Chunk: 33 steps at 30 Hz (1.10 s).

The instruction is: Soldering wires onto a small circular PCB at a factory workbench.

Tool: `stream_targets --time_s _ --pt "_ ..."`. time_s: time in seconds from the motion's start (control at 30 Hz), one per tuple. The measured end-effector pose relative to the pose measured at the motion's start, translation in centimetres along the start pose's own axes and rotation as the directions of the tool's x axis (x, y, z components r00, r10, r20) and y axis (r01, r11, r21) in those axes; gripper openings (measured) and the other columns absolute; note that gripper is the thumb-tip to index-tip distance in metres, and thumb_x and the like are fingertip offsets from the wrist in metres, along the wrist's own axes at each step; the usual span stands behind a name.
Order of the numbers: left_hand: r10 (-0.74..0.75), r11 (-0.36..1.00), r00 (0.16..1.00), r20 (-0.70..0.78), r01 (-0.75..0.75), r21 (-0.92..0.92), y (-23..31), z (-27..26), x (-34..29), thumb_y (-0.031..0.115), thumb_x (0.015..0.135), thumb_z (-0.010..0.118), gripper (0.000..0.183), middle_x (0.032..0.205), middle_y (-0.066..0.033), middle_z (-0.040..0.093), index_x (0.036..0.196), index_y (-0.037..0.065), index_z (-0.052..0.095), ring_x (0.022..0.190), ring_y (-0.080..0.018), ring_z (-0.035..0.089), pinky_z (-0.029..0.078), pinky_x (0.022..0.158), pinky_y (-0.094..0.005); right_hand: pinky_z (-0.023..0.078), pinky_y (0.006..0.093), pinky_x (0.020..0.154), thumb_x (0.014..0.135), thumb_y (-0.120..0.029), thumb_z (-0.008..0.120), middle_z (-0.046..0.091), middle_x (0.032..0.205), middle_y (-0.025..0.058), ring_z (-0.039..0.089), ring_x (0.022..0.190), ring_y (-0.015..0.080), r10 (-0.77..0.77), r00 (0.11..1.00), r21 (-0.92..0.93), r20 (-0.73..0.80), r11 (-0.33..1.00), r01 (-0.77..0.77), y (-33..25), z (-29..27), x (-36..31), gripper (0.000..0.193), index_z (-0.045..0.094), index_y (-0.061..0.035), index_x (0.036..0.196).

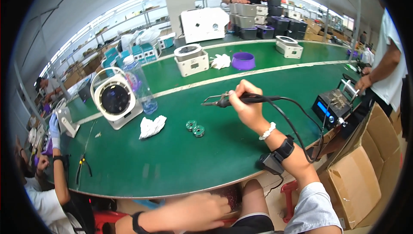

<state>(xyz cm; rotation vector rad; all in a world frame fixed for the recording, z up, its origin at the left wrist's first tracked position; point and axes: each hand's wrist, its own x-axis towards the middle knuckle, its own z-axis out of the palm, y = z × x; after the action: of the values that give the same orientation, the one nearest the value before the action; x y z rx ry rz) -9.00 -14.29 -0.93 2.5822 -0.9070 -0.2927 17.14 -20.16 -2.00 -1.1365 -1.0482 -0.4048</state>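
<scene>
Steadily does it

The right hand (249, 107) grips the soldering iron (223, 101) above the green table (223, 156); keep its tip (204, 104) clear of the white cloth (152, 127). Whether the blurred left hand (200, 210) is closed, I cannot tell.

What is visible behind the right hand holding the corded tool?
Green tabletop, a pale strip and, farther back, the purple bowl. Whatever the right hand and corded tool directly cover cannot be seen.
</scene>
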Motion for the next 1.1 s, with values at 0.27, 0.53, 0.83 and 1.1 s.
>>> stream_targets --time_s 0.27,0.53,0.83,1.1 --pt "-0.3 0.952 0.749 -0.591 0.269 -0.143 -9.1 -9.5 -3.7 0.005 0.074 0.061 0.005 0.07 -0.0024 0.059 0.078 0.003 0.061 0.061 -0.0094 0.053 0.041 0.053 -0.0234 0.031 0.0218 0.048 0.077 0.002 0.059 0.042 0.057 -0.0001 0.036 0.054 0.0042 0.048 0.999 0.005 0.018 0.999 -0.048 0.7 -0.2 0.1 0.025 0.04 -0.0016 0.062" --pt "-0.523 0.851 0.532 -0.665 0.361 -0.381 -19.7 -5.3 -4.0 0.014 0.066 0.071 0.025 0.075 -0.0029 0.053 0.085 0.001 0.061 0.067 -0.0105 0.047 0.042 0.061 -0.025 0.03 0.0215 0.047 0.077 0.002 0.06 0.042 0.056 -0.0007 0.035 0.052 0.0046 0.019 0.999 -0.073 0.027 0.997 -0.017 0.9 0.0 -0.1 0.028 0.038 -0.0034 0.061" --pt "-0.537 0.817 0.56 -0.63 0.531 -0.224 -18.2 -3.5 -1.8 0.038 0.054 0.082 0.06 0.085 -0.0058 0.052 0.098 0.001 0.063 0.082 -0.0194 0.052 0.045 0.076 -0.0314 0.031 0.0219 0.049 0.076 0.003 0.059 0.042 0.057 -0.0004 0.034 0.053 0.0054 0.068 0.997 -0.038 0.04 0.997 -0.066 0.6 0.2 -0.3 0.028 0.037 -0.0036 0.061" --pt "-0.576 0.788 0.496 -0.65 0.548 -0.281 -18.5 -3.4 -0.6 0.037 0.051 0.085 0.055 0.075 -0.0032 0.049 0.087 0.001 0.063 0.071 -0.0145 0.05 0.043 0.066 -0.0273 0.029 0.022 0.049 0.077 0.001 0.061 0.042 0.058 -0.0003 0.034 0.054 0.0054 0.062 0.997 -0.073 0.048 0.996 -0.059 1.0 0.0 0.2 0.028 0.038 -0.0041 0.061"
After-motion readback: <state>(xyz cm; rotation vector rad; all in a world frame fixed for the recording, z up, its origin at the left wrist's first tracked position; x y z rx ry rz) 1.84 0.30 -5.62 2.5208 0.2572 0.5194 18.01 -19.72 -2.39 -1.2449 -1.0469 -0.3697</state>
